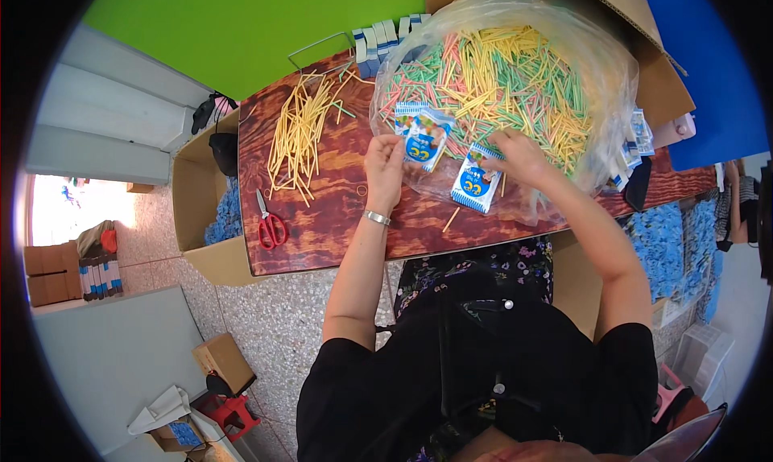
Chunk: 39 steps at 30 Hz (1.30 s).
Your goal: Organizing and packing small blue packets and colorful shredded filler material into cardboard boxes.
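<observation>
My left hand (384,171), with a metal band on its wrist, pinches the lower left edge of a blue and white packet (422,137). My right hand (517,161) has its thumb on the upper right part of a second blue and white packet (475,184) and its fingers curled at its top edge. Just beyond both hands, a large clear plastic bag (613,84) lies open, full of short pink, green and yellow sticks (515,72). One loose stick (452,220) pokes out below the right-hand packet, on the red-brown wood-patterned table (338,241).
A pile of long yellow sticks (302,132) lies on the table's left, with red-handled scissors (271,224) nearer the edge. Blue and white bundles (378,43) stand at the back. Cardboard boxes (193,196) flank the table. More packets (636,148) lie right of the bag.
</observation>
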Each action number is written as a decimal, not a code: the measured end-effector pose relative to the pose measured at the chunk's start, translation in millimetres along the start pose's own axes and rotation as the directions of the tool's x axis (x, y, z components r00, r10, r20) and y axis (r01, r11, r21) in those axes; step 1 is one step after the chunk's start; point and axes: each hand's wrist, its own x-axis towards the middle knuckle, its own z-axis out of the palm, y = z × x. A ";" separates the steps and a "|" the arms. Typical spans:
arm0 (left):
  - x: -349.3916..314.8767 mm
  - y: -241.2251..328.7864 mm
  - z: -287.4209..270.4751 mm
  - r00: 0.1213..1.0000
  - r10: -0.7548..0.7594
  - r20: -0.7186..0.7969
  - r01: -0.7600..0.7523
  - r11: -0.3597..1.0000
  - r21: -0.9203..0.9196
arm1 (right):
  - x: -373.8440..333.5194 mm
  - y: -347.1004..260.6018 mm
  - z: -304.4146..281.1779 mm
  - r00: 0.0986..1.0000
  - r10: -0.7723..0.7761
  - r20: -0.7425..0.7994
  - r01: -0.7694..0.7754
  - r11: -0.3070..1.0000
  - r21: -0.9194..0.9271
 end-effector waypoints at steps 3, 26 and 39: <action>2.5 -15.8 -7.6 0.998 0.006 -0.060 -0.019 0.976 -0.219 | -1.0 -2.2 10.3 0.996 0.084 0.034 -0.087 0.992 0.092; -14.5 18.1 90.5 0.924 -0.002 0.382 -0.206 0.838 0.504 | -5.3 -13.3 -63.2 0.976 -0.138 -0.167 0.200 0.873 0.446; -4.7 18.5 93.0 0.961 0.079 0.263 -0.187 0.888 0.419 | 156.6 195.5 -63.5 0.928 0.133 -0.347 -0.203 0.964 -0.173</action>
